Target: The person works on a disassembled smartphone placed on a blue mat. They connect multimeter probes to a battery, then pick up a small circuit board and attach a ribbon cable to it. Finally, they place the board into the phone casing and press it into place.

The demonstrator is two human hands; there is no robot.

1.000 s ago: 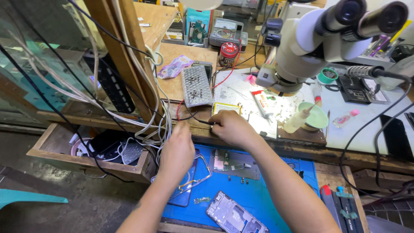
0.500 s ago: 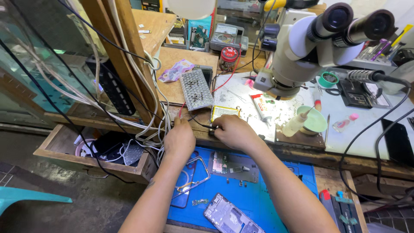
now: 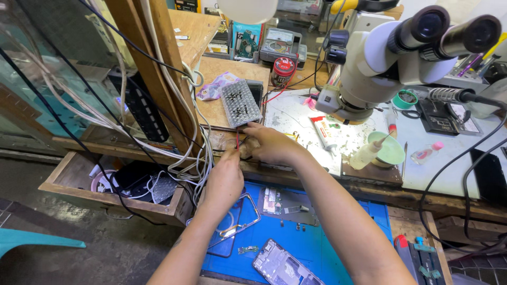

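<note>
My left hand [image 3: 224, 177] and right hand [image 3: 272, 143] meet at the front edge of the wooden bench [image 3: 232, 74]. The fingers of both pinch a thin red wire [image 3: 237, 141] between them, just below a grey perforated block [image 3: 241, 103]. White cables [image 3: 198, 142] hang beside my left hand. Beneath my wrists a blue mat [image 3: 317, 243] carries phone parts. A microscope [image 3: 391, 53] stands over the lit plate to the right.

Microscope [image 3: 391, 58] right of perforated block [image 3: 240, 103], drawer [image 3: 113, 192] lower left
</note>
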